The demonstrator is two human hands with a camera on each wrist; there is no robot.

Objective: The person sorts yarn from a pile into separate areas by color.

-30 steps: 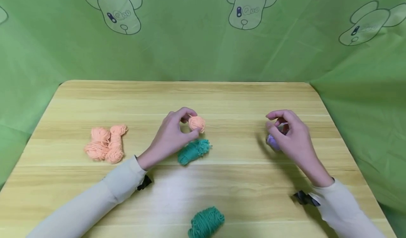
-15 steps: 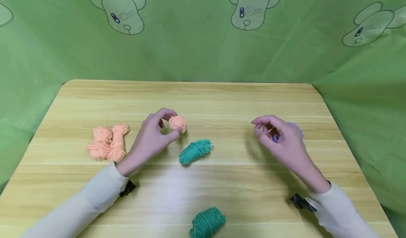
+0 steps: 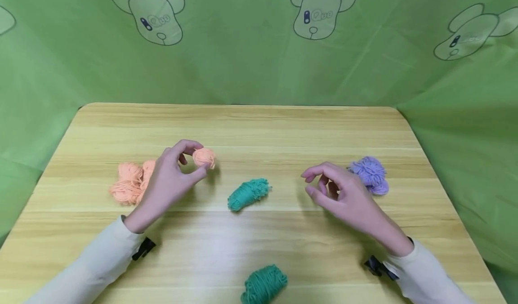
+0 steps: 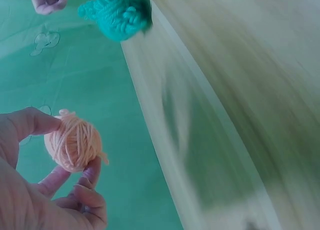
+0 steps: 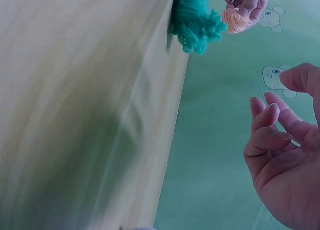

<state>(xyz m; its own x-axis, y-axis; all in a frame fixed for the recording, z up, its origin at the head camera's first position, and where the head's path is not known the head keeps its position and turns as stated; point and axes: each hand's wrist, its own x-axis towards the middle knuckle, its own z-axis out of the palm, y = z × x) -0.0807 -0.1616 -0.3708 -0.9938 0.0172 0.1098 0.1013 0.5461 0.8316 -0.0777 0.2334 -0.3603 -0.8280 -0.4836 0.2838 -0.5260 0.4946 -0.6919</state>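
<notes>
My left hand (image 3: 171, 176) pinches a small peach yarn ball (image 3: 204, 158) between thumb and fingers, held above the table; the left wrist view shows the yarn ball (image 4: 75, 142) at the fingertips. Behind that hand's wrist lie peach yarn bundles (image 3: 127, 185), partly hidden. My right hand (image 3: 344, 196) holds nothing, its fingers loosely bent, with a gap between thumb and forefinger. Beyond its knuckles lies purple yarn (image 3: 369, 173). Between the two hands a teal yarn skein (image 3: 248, 194) rests on the wood.
A second teal skein (image 3: 264, 285) lies near the front of the wooden table (image 3: 251, 128). Green cloth (image 3: 243, 61) with printed bear heads hangs behind the table and along its sides.
The left hand has carried the peach yarn ball leftward, toward the peach bundles. My right hand has moved left and nearer, away from the purple yarn, which now shows more fully.
</notes>
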